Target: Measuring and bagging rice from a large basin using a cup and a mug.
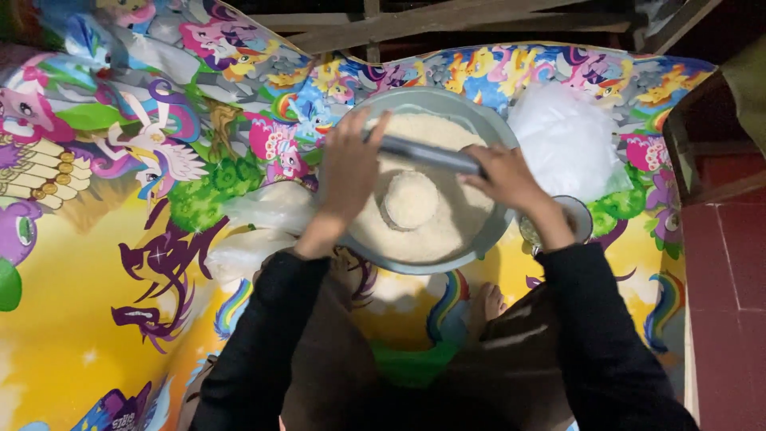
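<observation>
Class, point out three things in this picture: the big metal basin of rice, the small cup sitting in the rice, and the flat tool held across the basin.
Metal basin (488, 120): head view, bare upper right rim.
Small cup (410, 199): head view, rice-filled middle.
Flat tool (427, 153): head view, mid-length between the hands.

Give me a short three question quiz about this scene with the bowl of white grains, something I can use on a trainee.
1. True or false: the grey bar lies across the round metal bowl and both hands grip it.
2. Which lies in the white grains under the bar? A) a small round cup heaped with grains, B) a spoon, C) a knife.
3. Fill in: the clear plastic bags lie to the person's ____ of the bowl.

Key
1. True: the left hand grips one end, the right hand the other.
2. A, the small round cup.
3. Right.
</observation>
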